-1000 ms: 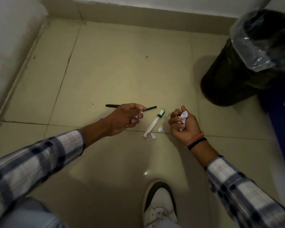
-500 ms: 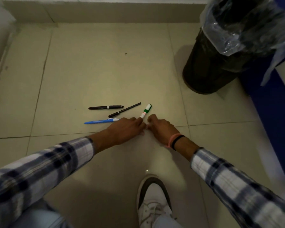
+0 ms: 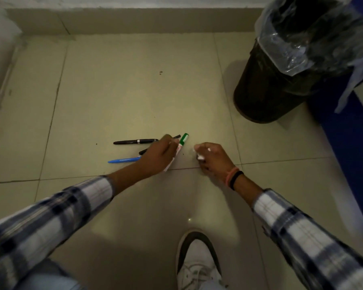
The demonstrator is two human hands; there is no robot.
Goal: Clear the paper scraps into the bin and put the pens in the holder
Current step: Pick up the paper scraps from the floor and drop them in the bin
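From the head view, the right hand (image 3: 213,156) has its fingers curled tight around white paper scraps (image 3: 200,157) just above the floor (image 3: 124,91), and the bin (image 3: 285,80) stands well apart, up and to that hand's right. The left hand (image 3: 159,156) rests over the green-capped marker (image 3: 181,143), whose long axis runs diagonally away; whether its fingers grip anything I cannot tell. The pens (image 3: 134,141) lie just left of it.

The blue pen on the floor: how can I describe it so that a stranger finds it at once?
Start at the dark bin with its plastic liner, then look down-left across the tiled floor to the pens by the left hand. The blue pen lies nearest the person, and it alone is bright blue.
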